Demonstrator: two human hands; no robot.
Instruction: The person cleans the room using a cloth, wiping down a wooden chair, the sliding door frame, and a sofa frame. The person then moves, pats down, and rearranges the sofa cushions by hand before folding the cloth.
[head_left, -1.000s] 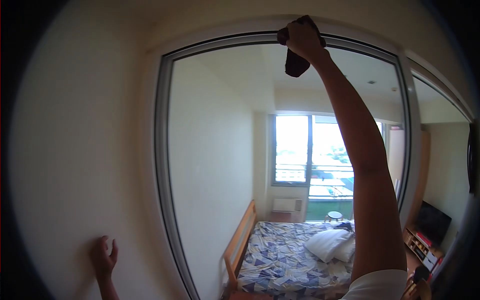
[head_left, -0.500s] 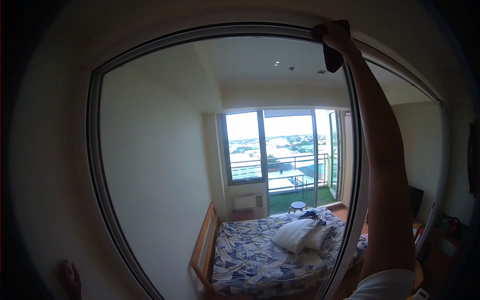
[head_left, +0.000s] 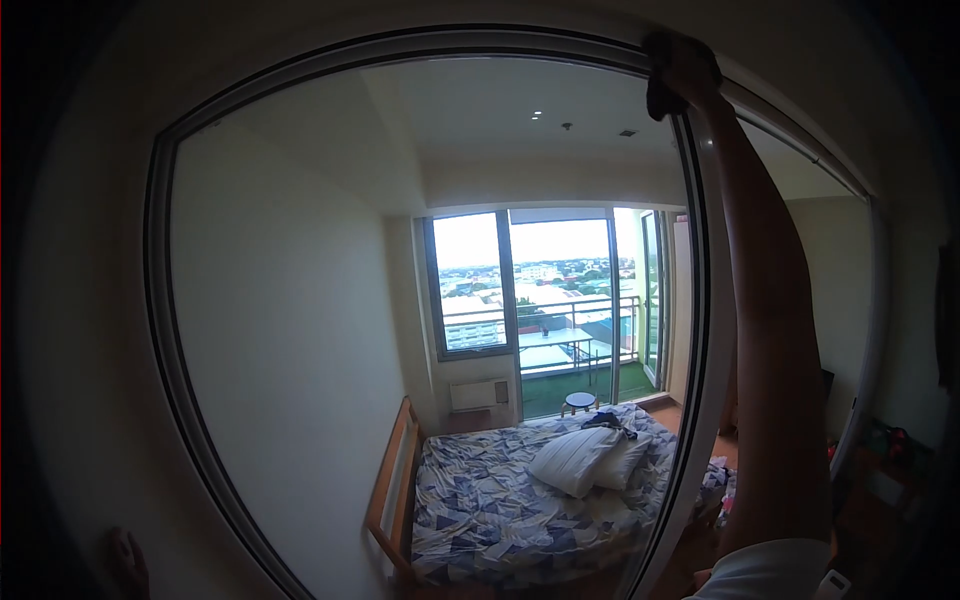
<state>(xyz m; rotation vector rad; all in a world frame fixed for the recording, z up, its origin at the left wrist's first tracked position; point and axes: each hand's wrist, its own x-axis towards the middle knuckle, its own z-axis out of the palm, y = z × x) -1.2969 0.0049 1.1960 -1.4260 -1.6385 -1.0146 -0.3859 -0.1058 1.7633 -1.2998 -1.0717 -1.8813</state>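
Clasping a dark cloth (head_left: 662, 102) in the curled fingers of the right hand (head_left: 692, 82), at the upper right corner of the frame (head_left: 480, 42). Probably light, soft and limp; best gripped by a bunched fold. Looks nearly black and crumpled, with weave lost in shadow. Cannot tell spread from curled in the dim left hand (head_left: 126, 565), outside the frame's left edge.

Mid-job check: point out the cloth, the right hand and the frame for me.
Cloth (head_left: 660, 98): head view, on its dark lower-left part.
Right hand (head_left: 690, 76): head view, on the middle of the hand.
Frame (head_left: 480, 41): head view, on its top bar.
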